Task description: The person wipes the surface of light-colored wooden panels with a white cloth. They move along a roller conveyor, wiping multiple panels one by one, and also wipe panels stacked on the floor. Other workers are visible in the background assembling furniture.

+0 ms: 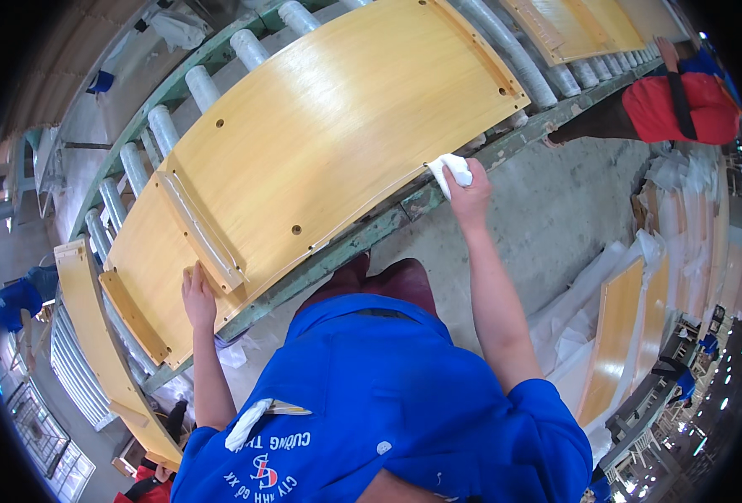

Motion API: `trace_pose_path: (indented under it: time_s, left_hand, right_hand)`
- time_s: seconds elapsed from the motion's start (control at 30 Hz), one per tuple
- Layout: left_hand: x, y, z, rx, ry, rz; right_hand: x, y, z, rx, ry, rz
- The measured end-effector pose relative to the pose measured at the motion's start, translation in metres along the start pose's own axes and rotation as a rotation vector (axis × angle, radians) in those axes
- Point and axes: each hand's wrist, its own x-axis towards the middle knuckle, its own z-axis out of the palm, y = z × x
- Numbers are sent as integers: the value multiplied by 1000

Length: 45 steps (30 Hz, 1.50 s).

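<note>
A large yellow-brown wooden panel [329, 117] lies on the roller conveyor in front of me, with several round dark holes and wooden strips fixed across it. My right hand [469, 194] is closed on a white cloth [450, 173] and presses it against the panel's near edge, right of the middle. My left hand [199, 298] rests at the lower end of a raised wooden strip [199, 230] on the left part of the panel. Its fingers are stretched out against the wood and hold nothing that I can see.
Metal rollers [163, 130] and a worn green frame [371, 235] carry the panel. A person in red [681, 105] stands at the right by another panel [585, 29]. Wrapped boards [610, 335] lean at the right. A narrow wooden board [106, 360] lies at the left.
</note>
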Motion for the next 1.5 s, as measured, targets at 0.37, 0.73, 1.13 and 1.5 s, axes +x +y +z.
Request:
trace_pose_path:
  time_s: [0.37,0.73,1.13,1.5]
  left_hand:
    - [18,43,-22,-760,-25,-319]
    - [22,79,4,-315,147,-26]
    - [26,103,-12,-176,-20,-362]
    - [30,125,-28,-594,-39,-497]
  right_hand:
    - [18,26,-8,52,42,34]
    - [90,69,-52,83,102,61]
    - [161,115,-91,42,154,43]
    - [208,142,-125,-74,222,63]
